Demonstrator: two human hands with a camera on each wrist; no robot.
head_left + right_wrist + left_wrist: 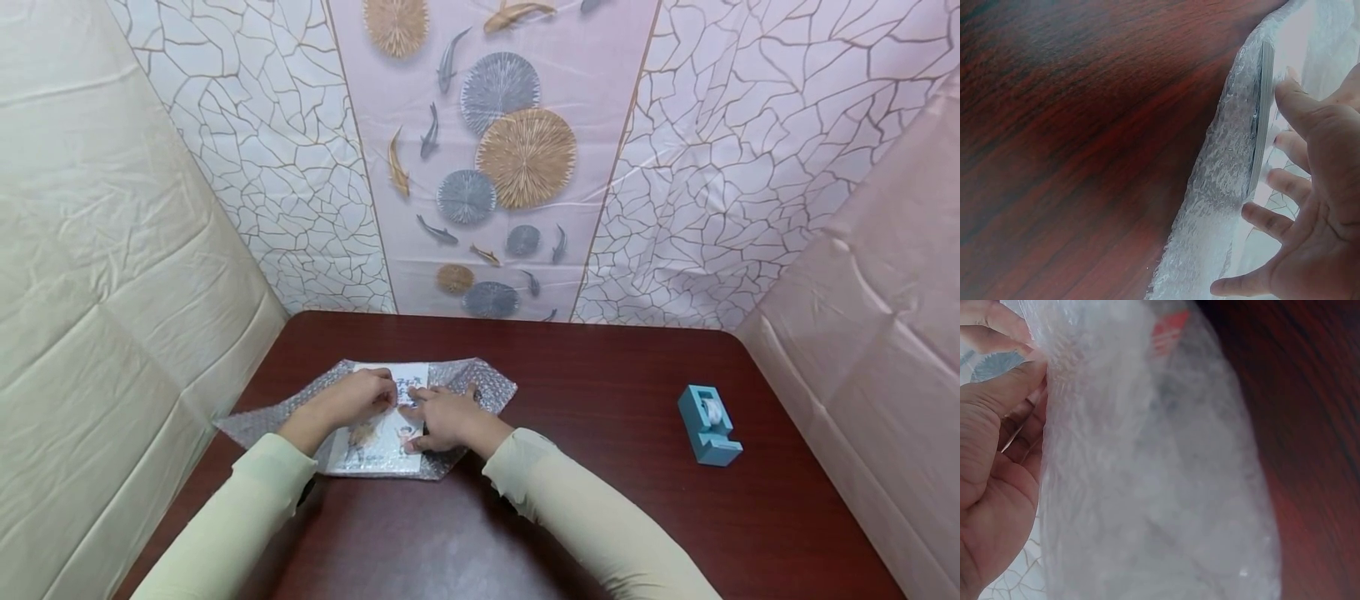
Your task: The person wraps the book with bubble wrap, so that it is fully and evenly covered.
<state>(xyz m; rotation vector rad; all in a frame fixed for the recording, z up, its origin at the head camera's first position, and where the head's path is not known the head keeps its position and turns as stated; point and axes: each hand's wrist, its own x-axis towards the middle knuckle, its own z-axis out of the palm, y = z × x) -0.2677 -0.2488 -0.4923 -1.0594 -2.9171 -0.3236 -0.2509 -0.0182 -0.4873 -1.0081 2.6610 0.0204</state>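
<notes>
A white book (411, 375) with printed characters and small drawings lies on a sheet of bubble wrap (495, 385), left of the table's middle. In the left wrist view, my left hand (997, 462) pinches the edge of the bubble wrap (1147, 456) between thumb and fingers, a layer of it standing over the book. Splayed, fairly straight fingers of my right hand (446, 419) rest on the right part of the book. The right wrist view shows the book's page edge (1263, 106) beside that hand (1329, 206), with bubble wrap (1219, 162) spreading past it.
A light-blue tape dispenser (708, 425) holding a roll of clear tape stands on the right of the dark red-brown wooden table (585, 467). Cream cloth walls (97, 250) flank both sides, and a patterned hanging (525, 250) closes off the back.
</notes>
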